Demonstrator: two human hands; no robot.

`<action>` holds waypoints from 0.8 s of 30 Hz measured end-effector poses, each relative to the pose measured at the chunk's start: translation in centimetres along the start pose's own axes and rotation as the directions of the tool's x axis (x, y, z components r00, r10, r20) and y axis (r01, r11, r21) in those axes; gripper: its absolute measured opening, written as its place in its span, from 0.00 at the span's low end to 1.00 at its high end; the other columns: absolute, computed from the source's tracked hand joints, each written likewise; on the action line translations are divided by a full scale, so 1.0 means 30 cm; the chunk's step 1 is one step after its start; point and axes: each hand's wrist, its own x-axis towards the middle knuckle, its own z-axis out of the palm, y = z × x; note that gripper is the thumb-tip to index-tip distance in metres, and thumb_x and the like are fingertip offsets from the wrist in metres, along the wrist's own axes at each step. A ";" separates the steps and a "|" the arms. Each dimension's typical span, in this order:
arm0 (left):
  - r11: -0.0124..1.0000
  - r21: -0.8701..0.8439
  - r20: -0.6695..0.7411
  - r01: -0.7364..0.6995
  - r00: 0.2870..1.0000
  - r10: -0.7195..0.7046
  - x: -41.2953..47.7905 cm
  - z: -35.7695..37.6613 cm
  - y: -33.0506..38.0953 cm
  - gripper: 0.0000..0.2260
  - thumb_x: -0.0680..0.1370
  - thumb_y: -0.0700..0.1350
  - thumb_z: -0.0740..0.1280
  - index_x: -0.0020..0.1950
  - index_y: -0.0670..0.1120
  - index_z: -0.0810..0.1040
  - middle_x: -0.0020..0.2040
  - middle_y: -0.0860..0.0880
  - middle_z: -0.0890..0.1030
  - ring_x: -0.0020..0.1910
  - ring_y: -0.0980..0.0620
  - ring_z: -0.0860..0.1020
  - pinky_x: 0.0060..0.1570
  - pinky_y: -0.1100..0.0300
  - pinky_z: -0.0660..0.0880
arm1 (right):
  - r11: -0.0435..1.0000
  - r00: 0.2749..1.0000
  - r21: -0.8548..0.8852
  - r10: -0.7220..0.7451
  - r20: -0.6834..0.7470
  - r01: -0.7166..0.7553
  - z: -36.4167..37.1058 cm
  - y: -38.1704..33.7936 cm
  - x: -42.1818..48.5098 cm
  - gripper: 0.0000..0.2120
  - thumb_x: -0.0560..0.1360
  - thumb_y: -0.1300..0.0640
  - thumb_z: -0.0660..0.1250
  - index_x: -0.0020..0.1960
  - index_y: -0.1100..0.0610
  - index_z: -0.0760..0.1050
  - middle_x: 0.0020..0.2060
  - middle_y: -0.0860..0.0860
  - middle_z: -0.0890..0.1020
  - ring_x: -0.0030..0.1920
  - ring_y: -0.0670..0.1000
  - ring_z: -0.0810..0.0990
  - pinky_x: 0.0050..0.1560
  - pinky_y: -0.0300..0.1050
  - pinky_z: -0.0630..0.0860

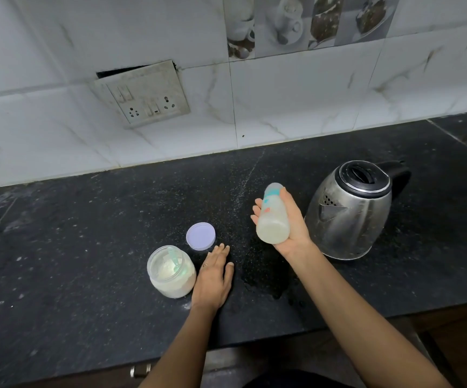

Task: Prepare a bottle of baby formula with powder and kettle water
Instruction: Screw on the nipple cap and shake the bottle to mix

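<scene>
I judge this the mixing step: the right hand [294,228] grips the milky translucent plastic baby bottle [273,217], tilted above the black stone surface [86,247] near the steel kettle [350,214]. The left hand [212,278] lies flat, released. Next calls for firm shaking.

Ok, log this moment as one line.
right hand: holds tilted bottle, milky mix; left hand: flat on counter by open jar; lid: off; kettle: closed
</scene>
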 end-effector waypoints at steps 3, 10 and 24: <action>1.000 -0.004 0.002 0.002 1.000 -0.002 -0.001 0.002 -0.001 0.20 0.82 0.49 0.57 0.74 0.49 0.65 0.75 0.50 0.64 0.75 0.54 0.59 0.73 0.64 0.49 | 0.994 0.986 0.047 0.086 0.144 -0.094 -0.043 0.000 -0.003 0.27 0.69 0.47 0.74 0.59 0.62 0.71 0.43 0.58 0.79 0.37 0.52 0.82 0.33 0.48 0.81; 1.000 0.003 -0.006 -0.005 1.000 0.005 0.003 0.008 -0.010 0.20 0.82 0.49 0.57 0.74 0.49 0.65 0.75 0.50 0.65 0.75 0.54 0.60 0.73 0.63 0.51 | 0.977 0.881 -0.020 0.199 0.429 -0.211 -0.129 -0.002 0.008 0.38 0.58 0.50 0.82 0.59 0.63 0.67 0.43 0.58 0.80 0.34 0.51 0.80 0.35 0.48 0.80; 1.000 -0.002 -0.019 0.003 1.000 -0.003 0.002 0.010 -0.005 0.20 0.82 0.48 0.58 0.74 0.48 0.66 0.75 0.50 0.65 0.75 0.53 0.60 0.73 0.64 0.50 | 0.995 0.946 0.038 0.074 0.316 -0.091 -0.119 0.022 -0.002 0.37 0.59 0.49 0.81 0.60 0.63 0.72 0.46 0.58 0.81 0.38 0.52 0.82 0.40 0.49 0.82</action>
